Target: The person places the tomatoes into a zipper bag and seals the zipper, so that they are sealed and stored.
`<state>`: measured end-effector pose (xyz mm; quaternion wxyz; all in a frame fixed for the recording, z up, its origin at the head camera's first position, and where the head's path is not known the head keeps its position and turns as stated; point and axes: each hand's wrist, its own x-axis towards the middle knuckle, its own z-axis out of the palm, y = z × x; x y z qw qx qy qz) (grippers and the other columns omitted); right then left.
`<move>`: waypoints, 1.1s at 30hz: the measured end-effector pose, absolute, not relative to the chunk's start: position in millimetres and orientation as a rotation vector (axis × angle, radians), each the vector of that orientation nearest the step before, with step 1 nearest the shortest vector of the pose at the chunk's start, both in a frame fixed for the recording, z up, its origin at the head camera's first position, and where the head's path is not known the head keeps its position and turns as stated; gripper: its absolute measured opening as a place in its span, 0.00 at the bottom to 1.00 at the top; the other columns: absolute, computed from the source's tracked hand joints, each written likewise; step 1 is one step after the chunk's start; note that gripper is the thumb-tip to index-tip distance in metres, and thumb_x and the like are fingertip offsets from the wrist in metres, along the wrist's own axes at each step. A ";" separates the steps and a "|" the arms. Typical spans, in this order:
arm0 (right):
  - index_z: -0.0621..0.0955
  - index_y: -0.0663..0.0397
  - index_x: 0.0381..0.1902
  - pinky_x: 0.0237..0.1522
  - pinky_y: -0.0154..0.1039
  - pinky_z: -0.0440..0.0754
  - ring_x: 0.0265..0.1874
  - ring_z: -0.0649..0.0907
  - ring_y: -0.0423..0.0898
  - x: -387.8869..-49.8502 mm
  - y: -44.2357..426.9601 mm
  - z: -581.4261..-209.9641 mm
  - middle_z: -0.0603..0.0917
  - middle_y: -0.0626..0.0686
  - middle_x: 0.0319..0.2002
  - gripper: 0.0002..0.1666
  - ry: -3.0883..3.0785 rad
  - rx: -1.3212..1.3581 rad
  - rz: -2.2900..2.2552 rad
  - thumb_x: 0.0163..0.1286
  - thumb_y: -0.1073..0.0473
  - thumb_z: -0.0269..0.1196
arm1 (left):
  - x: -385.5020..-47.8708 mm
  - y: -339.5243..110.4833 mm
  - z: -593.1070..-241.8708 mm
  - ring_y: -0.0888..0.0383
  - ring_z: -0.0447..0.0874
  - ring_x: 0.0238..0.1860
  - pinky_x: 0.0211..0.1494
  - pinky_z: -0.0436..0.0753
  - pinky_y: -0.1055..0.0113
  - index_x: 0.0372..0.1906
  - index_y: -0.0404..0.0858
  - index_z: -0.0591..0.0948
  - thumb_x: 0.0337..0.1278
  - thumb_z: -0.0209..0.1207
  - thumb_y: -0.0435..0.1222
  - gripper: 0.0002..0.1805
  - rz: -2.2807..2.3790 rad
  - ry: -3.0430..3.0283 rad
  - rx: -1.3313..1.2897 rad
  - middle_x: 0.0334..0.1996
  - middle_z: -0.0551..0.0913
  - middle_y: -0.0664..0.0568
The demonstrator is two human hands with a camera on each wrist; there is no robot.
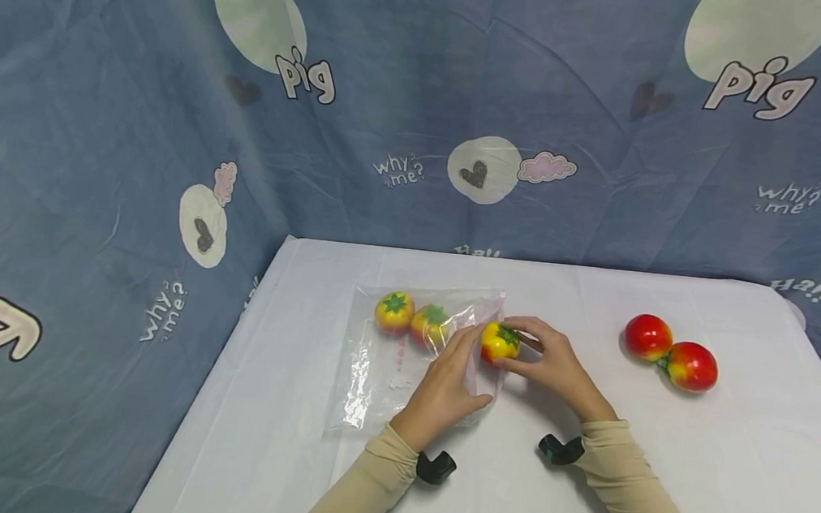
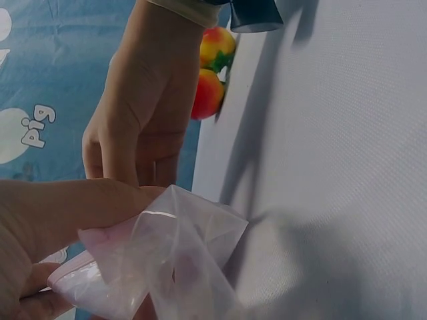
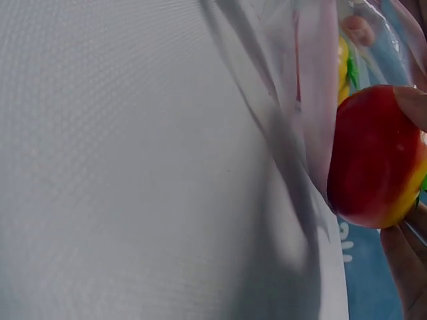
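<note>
My right hand (image 1: pixel 551 365) pinches a red and yellow toy tomato (image 1: pixel 496 344) with a green leafy top, between thumb and fingers. The tomato is at the mouth of a clear plastic bag (image 1: pixel 370 383); in the right wrist view its red end (image 3: pixel 370 160) meets the bag's pinkish edge (image 3: pixel 319 87). My left hand (image 1: pixel 443 386) grips the bag near that mouth, and the thumb and fingers spread the film in the left wrist view. Inside the bag lie two similar tomatoes, one yellowish (image 1: pixel 394 312) and one partly behind glare (image 1: pixel 428 323).
Two more red tomatoes (image 1: pixel 648 337) lie side by side on the right of the white table (image 1: pixel 728 480). A blue patterned cloth (image 1: pixel 396 84) hangs behind and to the left. Each wrist carries a black camera mount (image 1: pixel 436 467).
</note>
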<state>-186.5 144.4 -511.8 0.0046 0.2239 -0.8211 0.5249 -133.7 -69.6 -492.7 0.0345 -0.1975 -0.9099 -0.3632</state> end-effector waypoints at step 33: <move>0.80 0.56 0.65 0.66 0.54 0.82 0.64 0.82 0.59 -186.4 146.1 -521.0 0.83 0.57 0.64 0.42 -2.717 0.831 1.560 0.52 0.58 0.82 | -132.5 -68.8 -493.3 0.51 0.73 0.73 0.78 0.73 0.57 0.79 0.40 0.61 0.41 0.81 0.33 0.58 -1.139 -2.814 -0.590 0.75 0.69 0.48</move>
